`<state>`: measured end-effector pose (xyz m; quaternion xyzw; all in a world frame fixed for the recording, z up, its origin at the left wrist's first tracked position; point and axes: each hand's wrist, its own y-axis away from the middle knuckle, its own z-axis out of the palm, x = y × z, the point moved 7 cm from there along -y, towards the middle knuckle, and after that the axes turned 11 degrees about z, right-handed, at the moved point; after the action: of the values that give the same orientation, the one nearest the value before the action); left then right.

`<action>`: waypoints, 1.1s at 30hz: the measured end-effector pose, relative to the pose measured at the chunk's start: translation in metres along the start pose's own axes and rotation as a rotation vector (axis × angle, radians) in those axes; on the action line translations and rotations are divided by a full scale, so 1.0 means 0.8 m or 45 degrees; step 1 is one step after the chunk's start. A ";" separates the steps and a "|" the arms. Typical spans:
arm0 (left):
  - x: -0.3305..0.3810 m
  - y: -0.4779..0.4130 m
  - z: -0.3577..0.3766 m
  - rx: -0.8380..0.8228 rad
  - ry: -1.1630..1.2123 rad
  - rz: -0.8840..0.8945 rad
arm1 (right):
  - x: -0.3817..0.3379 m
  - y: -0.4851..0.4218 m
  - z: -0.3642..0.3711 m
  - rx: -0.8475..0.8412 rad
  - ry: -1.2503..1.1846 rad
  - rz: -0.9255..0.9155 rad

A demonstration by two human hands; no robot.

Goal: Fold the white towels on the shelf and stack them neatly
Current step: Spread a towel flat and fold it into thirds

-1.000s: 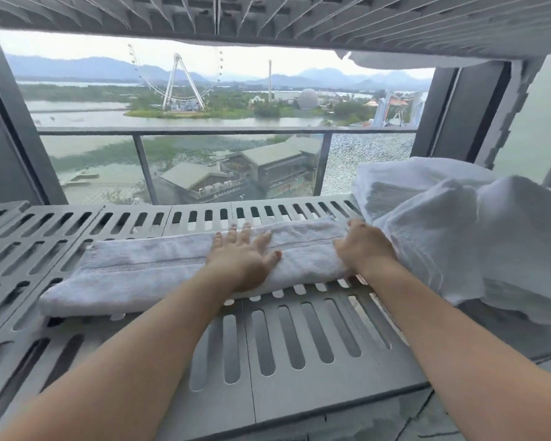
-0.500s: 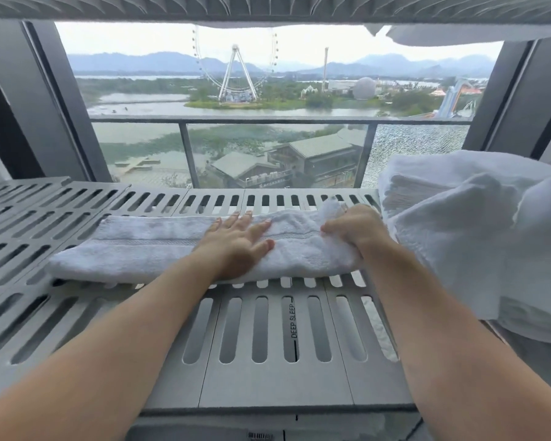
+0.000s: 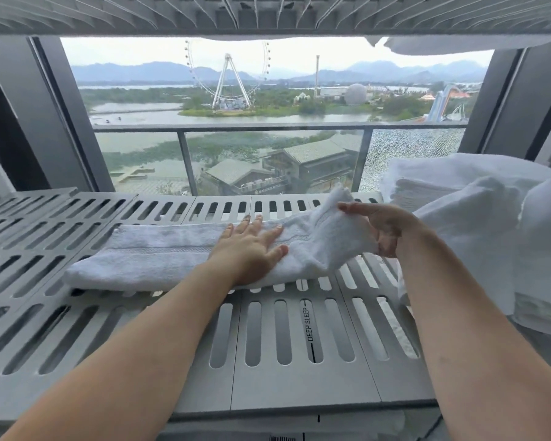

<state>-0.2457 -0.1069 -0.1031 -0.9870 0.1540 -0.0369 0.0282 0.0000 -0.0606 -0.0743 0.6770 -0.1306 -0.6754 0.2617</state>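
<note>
Left fingers (image 3: 255, 222): straight and spread out, not gripping. Our left hand (image 3: 252, 249) presses flat on the middle of the towel (image 3: 147, 253).
Right fingers (image 3: 357, 207): our right hand (image 3: 385, 230) pinches the right end of the towel between fingers and thumb and holds it up off the shelf (image 3: 268, 345).
The towel: a long white strip lying across the grey shelf with slots. The left part lies flat and only the right end is in the air.
Our step: we think we are about to fold the right end over to the left.
What could go wrong: if our left hand slides, the whole strip may move and the edges will not line up. If our pinch is loose, the end may flop down crooked.
The pile of towels (image 3: 477, 237): loose and lumpy, just beside our right hand. Our right arm is close to it and could drag a towel off the shelf.
</note>
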 end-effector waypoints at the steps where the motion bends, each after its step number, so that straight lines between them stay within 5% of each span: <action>1: -0.001 -0.001 0.001 0.010 0.006 -0.003 | 0.001 0.003 0.011 -0.126 -0.117 -0.037; 15: 0.016 -0.006 -0.015 0.191 0.162 0.111 | 0.004 0.038 0.061 -0.282 -0.316 -0.610; 19: 0.063 -0.020 -0.029 0.325 0.579 0.318 | 0.007 0.035 0.068 -0.359 -0.502 -0.529; 27: 0.076 -0.058 -0.032 0.539 1.082 0.147 | 0.014 -0.003 0.040 -0.229 -0.685 -0.407; 33: 0.097 -0.059 -0.024 0.463 0.984 0.319 | 0.013 -0.008 0.041 -0.078 -0.478 -0.522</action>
<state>-0.1590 -0.0864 -0.0755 -0.8534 0.2624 -0.4261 0.1459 -0.0330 -0.0663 -0.0848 0.5440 -0.0168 -0.8315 0.1112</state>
